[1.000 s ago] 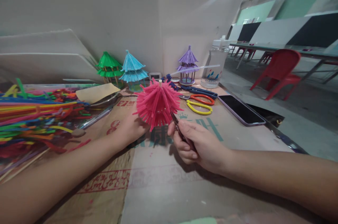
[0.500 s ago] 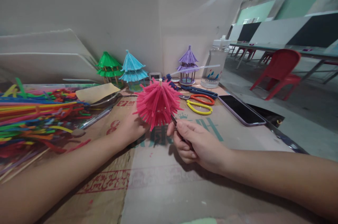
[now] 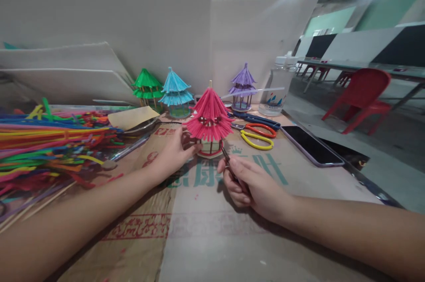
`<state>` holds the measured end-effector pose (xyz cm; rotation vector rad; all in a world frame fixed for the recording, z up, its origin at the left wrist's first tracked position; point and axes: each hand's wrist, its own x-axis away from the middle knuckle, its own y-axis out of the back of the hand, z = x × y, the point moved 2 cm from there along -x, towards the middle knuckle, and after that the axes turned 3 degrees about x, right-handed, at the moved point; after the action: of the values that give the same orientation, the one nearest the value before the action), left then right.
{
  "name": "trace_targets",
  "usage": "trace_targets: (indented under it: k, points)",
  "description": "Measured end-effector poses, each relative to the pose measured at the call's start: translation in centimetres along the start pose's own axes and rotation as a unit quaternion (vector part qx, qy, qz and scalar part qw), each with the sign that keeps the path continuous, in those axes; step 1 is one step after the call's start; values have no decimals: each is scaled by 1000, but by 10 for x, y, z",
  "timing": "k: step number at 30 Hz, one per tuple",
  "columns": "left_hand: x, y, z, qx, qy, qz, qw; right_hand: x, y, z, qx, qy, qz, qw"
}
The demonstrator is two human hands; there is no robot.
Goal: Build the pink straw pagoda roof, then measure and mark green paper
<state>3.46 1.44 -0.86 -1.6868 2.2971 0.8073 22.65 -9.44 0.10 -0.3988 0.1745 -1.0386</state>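
A pink two-tiered model pavilion (image 3: 210,128) made of fuzzy craft stems stands upright in front of me, with brown posts and a red-edged base. My left hand (image 3: 181,147) holds its lower left side, thumb at the front and some fingers hidden behind the posts. In my right hand (image 3: 244,180) is a slim dark pointed tool (image 3: 226,156), its tip by the pavilion's right post; whether it is tweezers or small scissors I cannot tell. Behind stand a green pavilion (image 3: 146,83), a blue pavilion (image 3: 175,91) and a purple pavilion (image 3: 244,85).
Bundles of coloured craft stems (image 3: 59,140) lie on the left. Right of the pavilion are scissors with red and yellow handles (image 3: 259,144), dark-blue-handled pliers (image 3: 257,119), a phone (image 3: 312,145) and a clear water bottle (image 3: 275,89). Cardboard (image 3: 199,246) covers the tabletop.
The pink pavilion was tipped with its roof towards me; it now stands upright and lower, so its posts and base show. My right hand still grips the dark tool.
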Motion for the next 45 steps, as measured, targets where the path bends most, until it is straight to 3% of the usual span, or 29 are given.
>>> trace_targets:
  k: [7,13,17,20,25,45]
  points:
    - [3,1,-1,-69,33,23,997,-2,0,-2,21,7,9,1000]
    - [1,-1,-18,-102,-23,32,994,-1,0,-1,23,11,10,1000]
    - [4,0,-28,-180,-105,22,978,0,0,1,17,19,1,1000]
    - [7,2,-27,-224,-163,30,961,1,-1,2,15,23,2,1000]
    - [8,6,-17,-275,-200,31,940,4,-5,0,12,-2,29,999]
    - [8,3,-7,-289,-202,25,935,3,-2,0,-11,-14,32,999]
